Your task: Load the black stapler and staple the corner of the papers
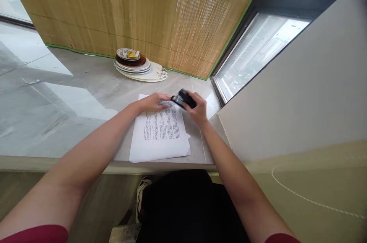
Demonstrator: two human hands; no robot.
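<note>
A stack of printed paper sheets lies on the grey stone sill, its corners slightly out of line at the lower right. My left hand rests on the far part of the sheets, fingers stretched out to the right and thumb apart. In my right hand is a black stapler, held at the far right corner of the paper with its front end pointing left. My left fingertips are close beside that end. Blur hides whether the stapler's jaws touch the sheets.
Stacked plates stand on an oval white dish farther back on the sill. Behind them hangs a bamboo blind. A window and a white wall border the right side. A beaded cord hangs at the lower right.
</note>
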